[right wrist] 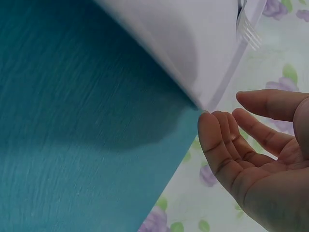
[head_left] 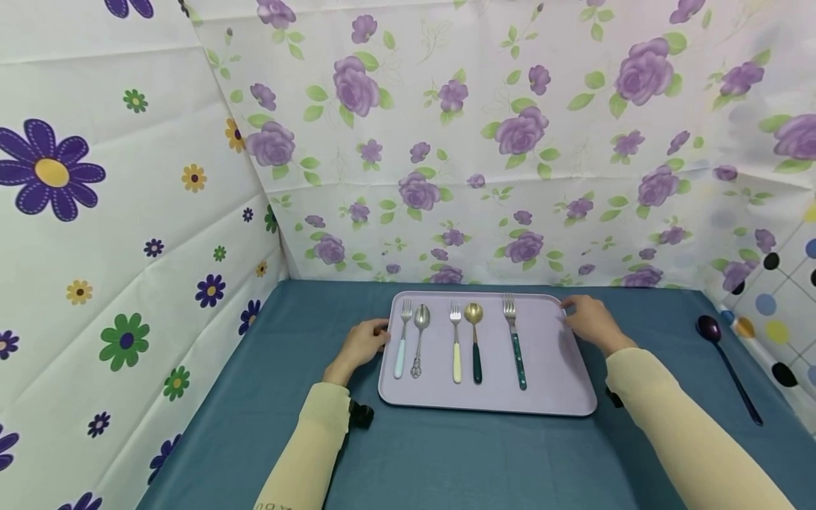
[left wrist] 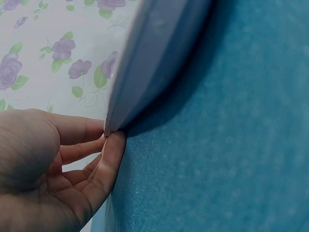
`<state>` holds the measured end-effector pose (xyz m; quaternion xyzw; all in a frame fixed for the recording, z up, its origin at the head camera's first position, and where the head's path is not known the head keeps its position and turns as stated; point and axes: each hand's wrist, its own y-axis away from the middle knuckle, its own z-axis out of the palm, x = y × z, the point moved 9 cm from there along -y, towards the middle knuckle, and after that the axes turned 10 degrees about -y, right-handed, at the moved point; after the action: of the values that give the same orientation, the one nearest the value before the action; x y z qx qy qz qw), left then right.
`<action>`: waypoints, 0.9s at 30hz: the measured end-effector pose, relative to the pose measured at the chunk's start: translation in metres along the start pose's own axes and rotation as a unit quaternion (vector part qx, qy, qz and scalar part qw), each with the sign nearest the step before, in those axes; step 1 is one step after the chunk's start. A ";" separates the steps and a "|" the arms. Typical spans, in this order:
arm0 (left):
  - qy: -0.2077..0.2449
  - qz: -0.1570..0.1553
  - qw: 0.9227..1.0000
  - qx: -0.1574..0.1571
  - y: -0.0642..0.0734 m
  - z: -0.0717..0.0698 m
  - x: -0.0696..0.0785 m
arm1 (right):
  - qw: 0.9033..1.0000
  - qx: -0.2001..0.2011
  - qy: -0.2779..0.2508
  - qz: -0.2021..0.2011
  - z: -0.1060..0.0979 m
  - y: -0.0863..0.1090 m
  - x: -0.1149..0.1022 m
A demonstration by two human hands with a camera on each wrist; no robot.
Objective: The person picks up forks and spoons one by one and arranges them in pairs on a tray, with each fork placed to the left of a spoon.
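Observation:
A pale lilac tray (head_left: 554,382) lies on the blue-green cloth. My left hand (head_left: 362,344) pinches its left rim; in the left wrist view, the thumb and fingers (left wrist: 113,154) meet at the tray edge. At the tray's far right corner is my right hand (head_left: 593,320), its fingertips by the edge and the thumb held apart from them. From left to right on the tray lie a light-blue-handled fork (head_left: 400,354), an ornate silver spoon (head_left: 421,319), a yellow-handled fork (head_left: 457,361), a gold spoon with a dark green handle (head_left: 477,361) and a green-handled fork (head_left: 518,358).
A dark spoon (head_left: 733,368) with a long handle lies on the cloth at the right. Floral sheets (head_left: 472,142) stand behind the table and along its left side. A dotted sheet (head_left: 778,304) borders the right.

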<state>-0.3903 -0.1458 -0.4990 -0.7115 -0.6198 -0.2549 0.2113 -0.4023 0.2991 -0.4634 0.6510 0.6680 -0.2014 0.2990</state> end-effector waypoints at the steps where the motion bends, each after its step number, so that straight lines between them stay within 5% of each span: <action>1: 0.000 -0.001 1.000 0.000 0.000 0.000 0.000 | 1.000 0.001 0.002 0.002 -0.001 0.000 0.002; 27: 0.005 0.004 1.000 0.001 0.000 0.001 -0.002 | 0.999 -0.003 0.026 0.025 -0.046 0.013 0.045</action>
<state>-0.3901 -0.1470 -0.5007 -0.7123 -0.6162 -0.2575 0.2159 -0.3946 0.3644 -0.4575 0.6717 0.6596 -0.1750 0.2883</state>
